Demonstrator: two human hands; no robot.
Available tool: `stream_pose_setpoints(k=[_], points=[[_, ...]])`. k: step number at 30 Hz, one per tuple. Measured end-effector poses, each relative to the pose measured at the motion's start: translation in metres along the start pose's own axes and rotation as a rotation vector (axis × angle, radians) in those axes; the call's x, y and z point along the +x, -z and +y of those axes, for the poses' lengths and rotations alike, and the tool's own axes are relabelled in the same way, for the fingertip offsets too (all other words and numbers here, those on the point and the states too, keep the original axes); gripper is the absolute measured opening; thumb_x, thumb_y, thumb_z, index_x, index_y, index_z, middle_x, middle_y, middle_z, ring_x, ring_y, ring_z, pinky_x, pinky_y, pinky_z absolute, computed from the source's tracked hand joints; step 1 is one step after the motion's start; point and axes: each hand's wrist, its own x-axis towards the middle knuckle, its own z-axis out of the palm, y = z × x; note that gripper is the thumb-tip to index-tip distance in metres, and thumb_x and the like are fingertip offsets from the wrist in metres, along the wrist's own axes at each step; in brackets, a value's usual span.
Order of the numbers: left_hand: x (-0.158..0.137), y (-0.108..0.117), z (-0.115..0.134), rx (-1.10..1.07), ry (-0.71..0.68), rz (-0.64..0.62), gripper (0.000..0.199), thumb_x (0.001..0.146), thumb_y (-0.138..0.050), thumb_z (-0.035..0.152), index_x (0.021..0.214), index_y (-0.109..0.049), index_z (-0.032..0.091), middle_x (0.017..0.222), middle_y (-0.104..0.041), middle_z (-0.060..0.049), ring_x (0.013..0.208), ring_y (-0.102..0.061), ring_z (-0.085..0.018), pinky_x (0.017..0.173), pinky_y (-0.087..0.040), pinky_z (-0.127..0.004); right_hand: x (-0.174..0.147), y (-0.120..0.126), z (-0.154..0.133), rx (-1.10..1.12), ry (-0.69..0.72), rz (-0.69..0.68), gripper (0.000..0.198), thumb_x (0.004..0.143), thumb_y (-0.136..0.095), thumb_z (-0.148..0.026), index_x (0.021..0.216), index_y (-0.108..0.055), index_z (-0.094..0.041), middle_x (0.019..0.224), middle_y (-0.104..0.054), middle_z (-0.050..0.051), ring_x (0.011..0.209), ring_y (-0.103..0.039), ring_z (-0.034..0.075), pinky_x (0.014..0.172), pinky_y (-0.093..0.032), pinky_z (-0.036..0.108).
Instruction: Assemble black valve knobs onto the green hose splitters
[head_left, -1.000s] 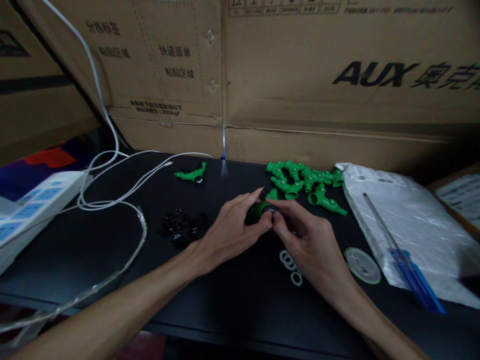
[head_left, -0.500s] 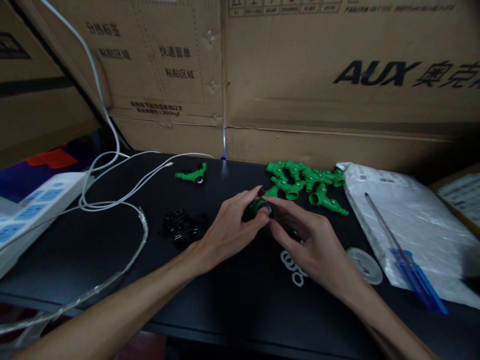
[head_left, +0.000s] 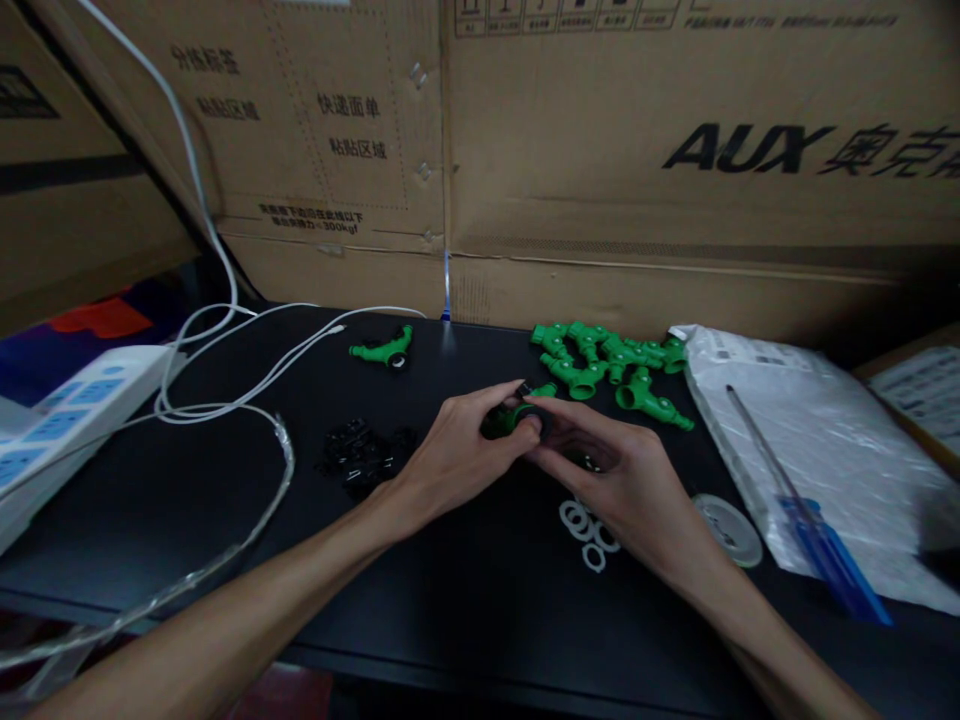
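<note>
At the left edge of the dark surface (head_left: 465, 620) sits a white power strip (head_left: 90, 410) with blue socket faces. White cable (head_left: 201, 411) loops from beside it toward the back edge, and a thicker, clear-sheathed length curves down to the front edge. Right of these, midway between the front and back edges, lies a loose heap of small black parts (head_left: 364, 458). Nearer the back edge, left of its middle, rests a lone green fitting (head_left: 384, 350) with a black-rimmed opening.

The left hand (head_left: 457, 445) grasps another fitting, the held piece (head_left: 501, 421), raised over the middle of the surface, its thumb pressed on the dark round end. The right hand (head_left: 626, 465) grips the same piece from the other side, index finger above and thumb below.

Under the right hand, toward the front edge, lie several flat white rings (head_left: 593, 557), some overlapping. Beyond, along the back edge right of its middle, is a cluster of green fittings (head_left: 581, 376). Farther right lies a pale round disc (head_left: 727, 530), partly behind the right wrist. Toward the right edge, a blue-handled screwdriver (head_left: 829, 560) lies slantwise on a white plastic bag (head_left: 810, 430).
</note>
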Motion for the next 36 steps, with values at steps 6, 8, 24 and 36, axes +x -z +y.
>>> stream_pose_setpoints(k=[6,8,24,36], points=[[0.001,0.0,0.0,-0.019,0.025,0.055,0.053,0.092,-0.065,0.039,0.138,-0.062,0.015,0.13,-0.072,-0.012,0.122,-0.066,-0.028,0.111,-0.046,-0.046,0.002,-0.001,-0.005,-0.015,-0.05,0.015,0.032,0.09,-0.069,-0.025,0.122,-0.062,-0.027,0.098,-0.076,-0.001,0.088,-0.075,0.016,0.078,-0.061,0.026],[0.003,0.002,-0.004,-0.122,0.068,0.062,0.046,0.099,-0.051,0.043,0.137,-0.063,0.019,0.133,-0.071,-0.009,0.124,-0.064,-0.026,0.111,-0.046,-0.045,0.003,0.0,-0.005,-0.005,-0.072,0.041,0.03,0.09,-0.068,-0.027,0.118,-0.059,-0.025,0.094,-0.075,-0.001,0.085,-0.075,0.015,0.076,-0.062,0.025],[-0.004,0.009,0.009,-0.247,-0.127,0.286,0.044,0.104,-0.032,0.036,0.084,-0.068,0.019,0.074,-0.069,-0.003,0.067,-0.061,-0.015,0.066,-0.051,-0.027,0.017,0.012,0.021,-0.185,-0.008,0.005,0.021,0.084,-0.064,-0.036,0.098,-0.061,-0.02,0.088,-0.076,0.008,0.08,-0.076,0.024,0.075,-0.063,0.039],[-0.023,-0.011,0.007,0.047,-0.609,-0.241,0.048,0.099,-0.044,0.03,0.062,-0.07,0.015,0.052,-0.066,-0.005,0.046,-0.056,-0.013,0.051,-0.044,-0.024,0.084,-0.032,0.012,-0.394,0.013,-0.223,0.014,0.09,-0.069,-0.031,0.092,-0.062,-0.019,0.075,-0.068,0.0,0.072,-0.066,0.018,0.069,-0.054,0.032]])
